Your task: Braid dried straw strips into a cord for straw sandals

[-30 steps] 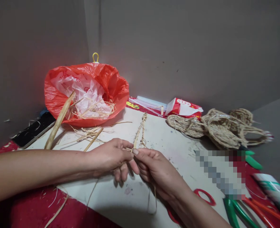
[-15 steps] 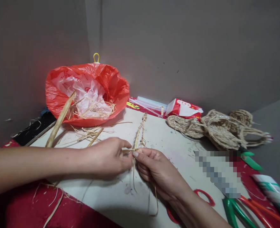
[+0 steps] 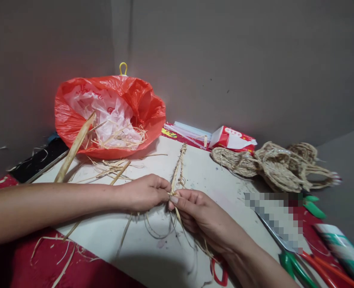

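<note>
A thin braided cord of straw-coloured fibre (image 3: 177, 170) lies on the white board, its far end looped. At its near end my left hand (image 3: 148, 193) and my right hand (image 3: 195, 206) meet, fingertips touching. My left hand pinches the fibre strands from the left, its fingertips partly hidden. Between thumb and forefinger, my right hand grips the cord's near end. Loose strands (image 3: 181, 224) hang below my fingers toward me.
A red plastic bag (image 3: 155, 116) holding fibre scraps stands at the back left. Coiled rope bundles (image 3: 279, 166), a red tissue pack (image 3: 233, 138) and green-handled scissors (image 3: 295, 266) lie to the right. Dry stalks (image 3: 75, 148) lean at the bag. The white board (image 3: 147, 244) covers a red surface.
My left hand has moved slightly right and closed in on my right fingertips. The loose strands have shifted, with a curved one now below my left hand. The view has tilted slightly.
</note>
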Motion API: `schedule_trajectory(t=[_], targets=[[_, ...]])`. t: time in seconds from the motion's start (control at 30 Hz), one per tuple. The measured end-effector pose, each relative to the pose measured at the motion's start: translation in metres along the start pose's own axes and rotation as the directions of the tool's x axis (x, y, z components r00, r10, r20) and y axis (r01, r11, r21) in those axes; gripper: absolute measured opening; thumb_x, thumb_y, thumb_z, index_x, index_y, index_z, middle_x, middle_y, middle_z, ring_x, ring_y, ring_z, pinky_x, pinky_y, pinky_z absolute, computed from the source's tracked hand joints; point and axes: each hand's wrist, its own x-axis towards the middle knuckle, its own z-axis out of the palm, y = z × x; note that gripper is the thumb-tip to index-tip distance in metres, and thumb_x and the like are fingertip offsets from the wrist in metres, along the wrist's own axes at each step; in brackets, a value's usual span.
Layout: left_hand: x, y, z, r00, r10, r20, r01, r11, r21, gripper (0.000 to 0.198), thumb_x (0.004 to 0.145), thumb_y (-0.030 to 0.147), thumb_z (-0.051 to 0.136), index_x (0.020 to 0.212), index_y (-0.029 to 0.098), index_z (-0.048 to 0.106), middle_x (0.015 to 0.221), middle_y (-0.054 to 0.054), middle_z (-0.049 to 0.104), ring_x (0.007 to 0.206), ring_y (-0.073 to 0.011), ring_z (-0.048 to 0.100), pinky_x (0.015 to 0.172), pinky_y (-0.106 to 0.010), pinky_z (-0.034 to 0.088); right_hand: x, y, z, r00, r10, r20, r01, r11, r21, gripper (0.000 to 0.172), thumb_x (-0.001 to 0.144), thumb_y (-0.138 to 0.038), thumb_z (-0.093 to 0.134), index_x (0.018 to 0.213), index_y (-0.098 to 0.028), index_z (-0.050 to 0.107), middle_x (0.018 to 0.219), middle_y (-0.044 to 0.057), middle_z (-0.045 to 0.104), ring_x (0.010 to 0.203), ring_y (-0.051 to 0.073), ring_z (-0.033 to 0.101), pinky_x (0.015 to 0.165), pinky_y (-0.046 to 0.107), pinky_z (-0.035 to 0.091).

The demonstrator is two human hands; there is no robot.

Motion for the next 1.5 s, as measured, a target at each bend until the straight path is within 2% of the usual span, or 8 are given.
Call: schedule_trajectory(t=[0.23,0.5,0.7,0.97,1.17,1.27,1.33,1.5], targets=[[-0.001,-0.003,-0.003,0.992,0.123,0.015,-0.123,0.965,0.232,0.022,0.082,0.020,0.043,0.076,0.014,0.063,0.061,0.003,0.050,0.055,-0.0078,0.042,0.052,-0.018,0.031,-0.002,-0.004,-0.007,0.999,0.033,0.033,-0.028,0.992,-0.121,0.035,0.074,-0.051,0.065,0.068,-0.017,0.057,0.037,-0.012,0.031,0.034,0.004,0.016,0.035,0.021,0.008],[0.005,-0.002,-0.008,0.995,0.066,0.080,-0.077,0.986,0.146,0.025,0.083,0.029,0.044,0.067,0.015,0.058,0.061,0.004,0.049,0.058,-0.0079,0.039,0.056,-0.019,0.032,-0.002,0.000,-0.006,0.991,-0.137,0.012,0.131,0.916,-0.379,0.029,0.082,-0.044,0.057,0.069,-0.017,0.054,0.061,-0.003,0.045,0.055,0.010,0.035,0.049,0.021,0.031],[0.006,-0.004,-0.005,0.998,0.033,0.047,-0.035,0.998,0.052,0.022,0.079,0.028,0.048,0.061,0.016,0.046,0.056,0.006,0.040,0.053,-0.0067,0.032,0.052,-0.019,0.028,-0.008,-0.007,0.001,0.974,-0.228,-0.002,0.179,0.771,-0.611,0.030,0.089,-0.036,0.045,0.066,-0.018,0.050,0.063,-0.002,0.044,0.058,0.012,0.037,0.052,0.022,0.035],[0.001,-0.005,-0.004,0.997,0.074,-0.015,-0.070,0.980,0.188,0.025,0.081,0.027,0.042,0.059,0.017,0.041,0.053,0.007,0.030,0.050,-0.0063,0.028,0.047,-0.020,0.022,-0.013,-0.006,-0.006,0.964,-0.266,-0.021,0.142,0.576,-0.805,0.031,0.091,-0.036,0.042,0.068,-0.020,0.052,0.067,0.001,0.057,0.063,0.015,0.048,0.059,0.026,0.037],[0.000,-0.005,0.002,0.988,0.133,-0.077,-0.100,0.938,0.332,0.021,0.078,0.021,0.042,0.060,0.016,0.049,0.051,0.006,0.037,0.051,-0.0070,0.033,0.048,-0.020,0.024,-0.013,-0.002,-0.001,0.996,-0.035,-0.081,-0.009,0.875,-0.483,0.033,0.089,-0.042,0.041,0.067,-0.020,0.051,0.050,-0.006,0.035,0.044,0.009,0.029,0.042,0.023,0.023],[-0.001,-0.006,0.003,0.990,0.133,-0.055,-0.113,0.954,0.278,0.022,0.077,0.017,0.040,0.063,0.015,0.055,0.056,0.005,0.050,0.052,-0.0069,0.041,0.051,-0.019,0.029,-0.013,0.000,0.013,0.994,-0.022,-0.106,-0.024,0.912,-0.410,0.034,0.089,-0.043,0.038,0.072,-0.018,0.054,0.051,-0.006,0.034,0.044,0.009,0.028,0.042,0.023,0.021],[-0.001,-0.007,0.004,0.991,0.127,-0.039,-0.115,0.967,0.229,0.021,0.077,0.017,0.040,0.062,0.015,0.054,0.058,0.004,0.052,0.053,-0.0072,0.043,0.052,-0.019,0.031,-0.013,0.003,0.022,0.977,-0.154,-0.146,0.041,0.812,-0.582,0.033,0.089,-0.039,0.036,0.071,-0.018,0.054,0.053,-0.003,0.041,0.048,0.011,0.036,0.047,0.024,0.026],[-0.001,-0.006,0.003,0.994,0.085,-0.067,-0.068,0.973,0.219,0.023,0.077,0.019,0.043,0.054,0.016,0.042,0.051,0.006,0.035,0.051,-0.0067,0.033,0.048,-0.020,0.025,-0.013,0.013,0.035,0.924,-0.339,-0.178,-0.093,0.254,-0.963,0.029,0.089,-0.024,0.032,0.074,-0.019,0.057,0.063,0.008,0.066,0.054,0.019,0.057,0.052,0.029,0.026]])
